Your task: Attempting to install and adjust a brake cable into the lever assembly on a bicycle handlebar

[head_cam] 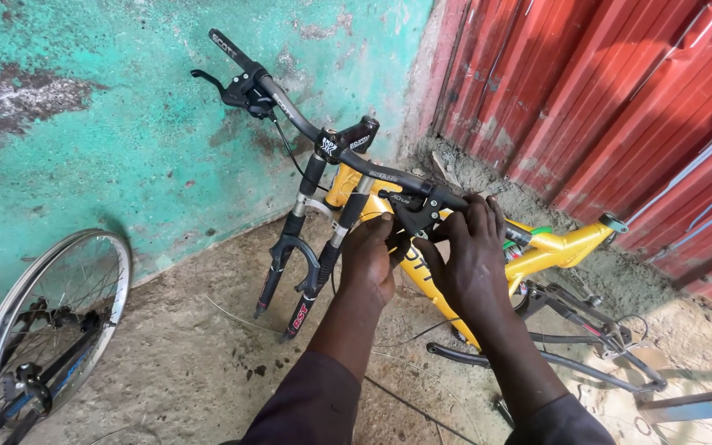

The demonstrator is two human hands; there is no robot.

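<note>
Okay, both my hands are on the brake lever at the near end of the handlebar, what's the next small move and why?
Probably steady the black brake lever with your left hand while the right hand works at its clamp on the handlebar. Both hands already close around that lever, and the wheelless yellow frame only leans by the wall, so it may shift.

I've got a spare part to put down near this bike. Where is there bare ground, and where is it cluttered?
Bare concrete lies between the loose wheel and the fork legs, below the turquoise wall. It is crowded right of the yellow frame, with rear stays and cables, and around both hands, left hand and right hand, at the brake lever.
</note>
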